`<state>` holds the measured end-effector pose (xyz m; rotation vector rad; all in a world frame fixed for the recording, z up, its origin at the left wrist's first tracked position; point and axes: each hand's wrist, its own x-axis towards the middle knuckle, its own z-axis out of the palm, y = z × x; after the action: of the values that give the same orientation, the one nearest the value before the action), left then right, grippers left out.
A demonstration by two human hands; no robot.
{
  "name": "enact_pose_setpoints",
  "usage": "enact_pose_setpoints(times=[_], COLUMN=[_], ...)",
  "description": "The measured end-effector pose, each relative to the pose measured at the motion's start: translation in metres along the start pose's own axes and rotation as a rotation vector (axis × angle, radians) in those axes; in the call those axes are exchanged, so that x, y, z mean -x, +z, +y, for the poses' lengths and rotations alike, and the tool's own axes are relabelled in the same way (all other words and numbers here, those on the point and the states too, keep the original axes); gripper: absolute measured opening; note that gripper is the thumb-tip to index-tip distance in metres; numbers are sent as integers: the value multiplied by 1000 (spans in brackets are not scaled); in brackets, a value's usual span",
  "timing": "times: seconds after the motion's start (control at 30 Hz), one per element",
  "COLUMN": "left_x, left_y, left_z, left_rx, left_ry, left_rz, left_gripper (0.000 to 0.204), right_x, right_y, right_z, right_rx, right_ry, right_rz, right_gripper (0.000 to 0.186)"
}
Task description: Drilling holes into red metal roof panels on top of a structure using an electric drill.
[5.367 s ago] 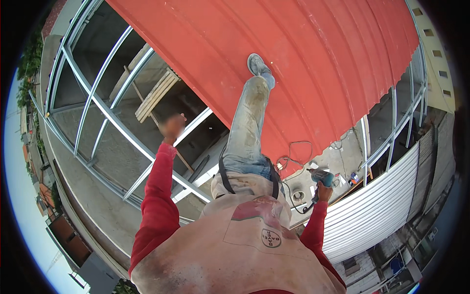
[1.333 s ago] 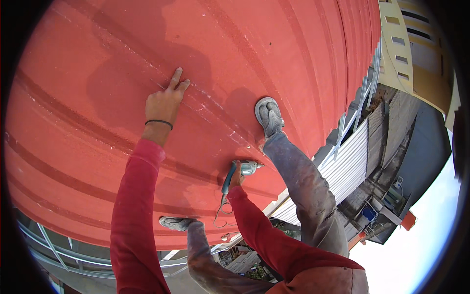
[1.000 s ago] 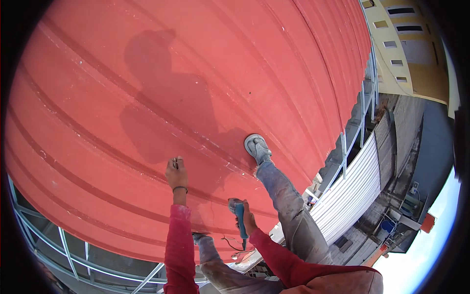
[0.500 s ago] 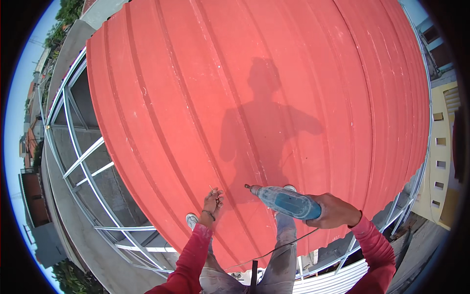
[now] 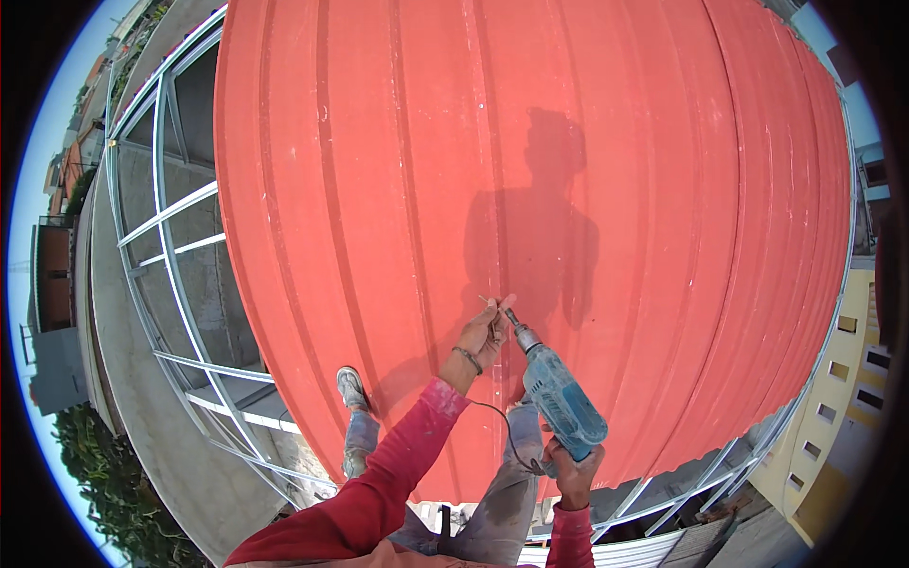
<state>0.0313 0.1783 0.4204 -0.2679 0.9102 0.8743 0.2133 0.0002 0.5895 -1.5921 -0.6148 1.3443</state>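
My left hand point(image 5: 483, 336), with a dark bracelet at the wrist, pinches a small metal screw point(image 5: 483, 299) at the drill's front end, fingertips beside the bit point(image 5: 510, 314). My right hand point(image 5: 574, 471) grips the handle of a blue-green corded drill point(image 5: 563, 398), which points up and to the left over the red ribbed metal roofing sheet point(image 5: 398, 189). Its dark cord loops down between my arms. My left foot point(image 5: 350, 386) stands on the sheet; my right foot is mostly hidden behind the drill. My shadow falls across the middle ribs.
An open lattice of silver steel framing point(image 5: 166, 246) runs along the left edge, over a drop to concrete below, and more framing borders the right and lower edges. A pale yellow building point(image 5: 819, 407) stands at the right; trees point(image 5: 114, 483) and rooftops lie beyond the left.
My head has turned from the sideways view. The drill has swung upright toward my left hand, which has risen to meet the bit; earlier that hand was lower and apart from it.
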Motion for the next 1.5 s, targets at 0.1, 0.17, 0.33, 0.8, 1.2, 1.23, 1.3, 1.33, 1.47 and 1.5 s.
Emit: enact_pose_setpoints(times=[0.1, 0.17, 0.33, 0.8, 1.2, 1.23, 1.3, 1.33, 1.47, 1.5], left_x=[7, 11, 18, 11, 0, 0, 1, 0, 3, 1], left_y=[2, -2, 41, 65, 70, 68, 72, 72, 68, 73], left_z=[13, 23, 30, 30, -2, -6, -14, -14, -15, -21], left_rx=[-118, -152, -199, -323, -370, -371, -397, -392, -421, -436], left_ry=[0, -7, -4, -3, 9, 17, -25, -15, -32, -56], left_rz=[-38, -88, -103, 11, 111, 113, 136, 141, 132, 112], left_gripper=[31, 32, 34, 43, 27, 27, 27, 27, 29, 30], right_x=[-1, -8, -24, -26, -12, -13, -14, -15, -11, -10], right_y=[20, 19, 14, 2, -7, -9, -11, -12, -19, -27], right_z=[-8, -1, -11, -6, 28, 24, 21, 21, 23, 30], right_rx=[-150, -115, -228, -236, -103, -181, -242, -299, -162, -125], right_ry=[80, 106, 66, 23, 41, 89, 81, 76, 83, 79], right_rz=[79, 53, 0, 47, 147, 154, 157, 160, 151, 180], right_gripper=[25, 27, 33, 25, 21, 20, 19, 18, 19, 19])
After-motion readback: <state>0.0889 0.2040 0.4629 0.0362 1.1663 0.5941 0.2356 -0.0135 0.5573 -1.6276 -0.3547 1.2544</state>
